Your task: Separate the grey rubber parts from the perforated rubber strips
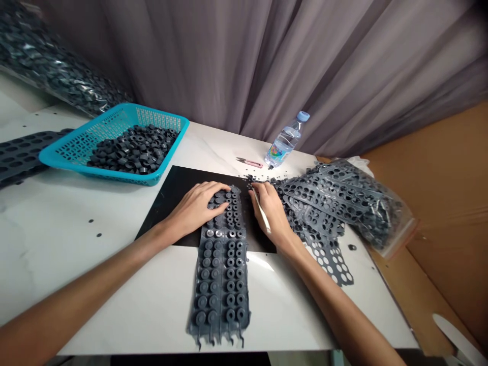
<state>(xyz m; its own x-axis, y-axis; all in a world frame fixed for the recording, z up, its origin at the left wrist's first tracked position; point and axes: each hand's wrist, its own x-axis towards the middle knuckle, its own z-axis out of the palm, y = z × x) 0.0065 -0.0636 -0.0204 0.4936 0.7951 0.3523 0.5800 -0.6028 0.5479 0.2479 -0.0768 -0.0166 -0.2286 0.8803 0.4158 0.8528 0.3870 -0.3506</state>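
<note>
A long dark grey moulded rubber sheet (pixel 220 274) with rows of round raised rings lies lengthwise before me, its far half on a black mat (pixel 183 203). My left hand (pixel 202 201) rests on its far left part, fingers stretched over the rings and thumb spread apart. Just right of the sheet's far end, my right hand (pixel 270 208) is closed round a slim white pen-like tool (pixel 261 211). The tool's tip is hidden by the fingers. Small black bits (pixel 251 179) are scattered beyond that hand.
A blue basket (pixel 173 152) of black rubber rings (pixel 137 150) stands at left, beside a holed sheet (pixel 23 150). Punched-out sheets (pixel 316 198) and a plastic bag (pixel 381 218) pile up at right. A water bottle (pixel 285 141) and pink thread snips (pixel 249 162) are behind.
</note>
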